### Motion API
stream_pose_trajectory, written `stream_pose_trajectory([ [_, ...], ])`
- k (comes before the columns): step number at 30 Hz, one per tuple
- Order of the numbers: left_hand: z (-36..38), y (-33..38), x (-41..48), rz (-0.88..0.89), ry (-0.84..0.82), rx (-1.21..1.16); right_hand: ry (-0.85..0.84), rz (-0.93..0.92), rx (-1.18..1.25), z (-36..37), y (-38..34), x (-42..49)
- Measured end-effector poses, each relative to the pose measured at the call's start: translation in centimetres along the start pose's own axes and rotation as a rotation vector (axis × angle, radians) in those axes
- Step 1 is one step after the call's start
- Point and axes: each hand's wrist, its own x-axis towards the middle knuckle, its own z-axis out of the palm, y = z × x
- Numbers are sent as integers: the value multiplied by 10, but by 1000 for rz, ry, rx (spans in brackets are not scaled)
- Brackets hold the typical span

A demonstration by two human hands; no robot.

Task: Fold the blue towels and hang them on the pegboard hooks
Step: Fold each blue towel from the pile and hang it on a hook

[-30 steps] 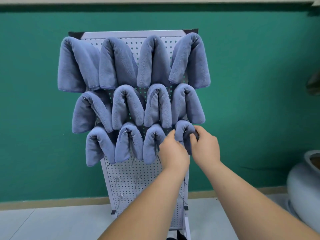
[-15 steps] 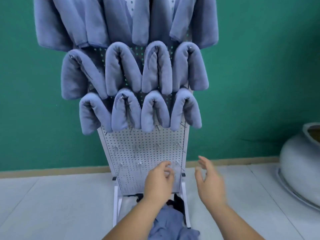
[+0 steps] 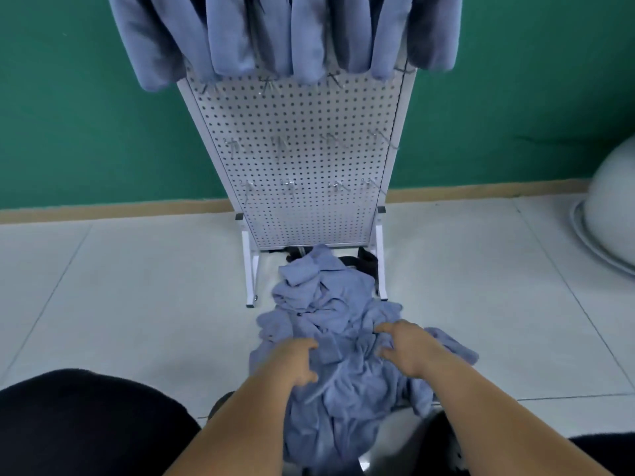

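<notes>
Though L hand [image 3: 292, 364] blurs, towel heap [image 3: 330, 304] is fleecy, rumpled.

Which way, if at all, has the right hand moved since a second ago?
Yes, downward: the right hand left the hung towels on the pegboard and now reaches the towel pile at its base.
</notes>
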Motion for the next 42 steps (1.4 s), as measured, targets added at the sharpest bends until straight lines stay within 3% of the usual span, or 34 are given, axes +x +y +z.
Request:
stream_pose_trajectory([
  [3, 37, -1, 0, -37, -62, 100, -58, -23, 9, 21, -6, -4],
  [7, 59, 9, 0, -36, 154, 223, -109, -38, -29, 40, -13, -7],
  [10, 56, 13, 0, -49, 187, 269, -125, -44, -32, 40, -19, -7],
  [13, 39, 8, -2, 8, 280, 131, -89, -45, -8, 31, -25, -4],
  [17, -11, 10, -18, 157, 451, -262, -3, -67, 119, 11, -38, -5],
  [24, -129, 37, -82, 420, 521, -637, 234, -286, 690, -61, -77, -15],
  [27, -174, 45, -113, 520, 526, -738, 230, -411, 926, -107, -93, -33],
  [37, -275, 79, -216, 873, 650, -843, 356, -606, 883, -240, -102, -117],
  [42, -261, 77, -204, 777, 785, -771, 373, -541, 869, -231, -99, -128],
])
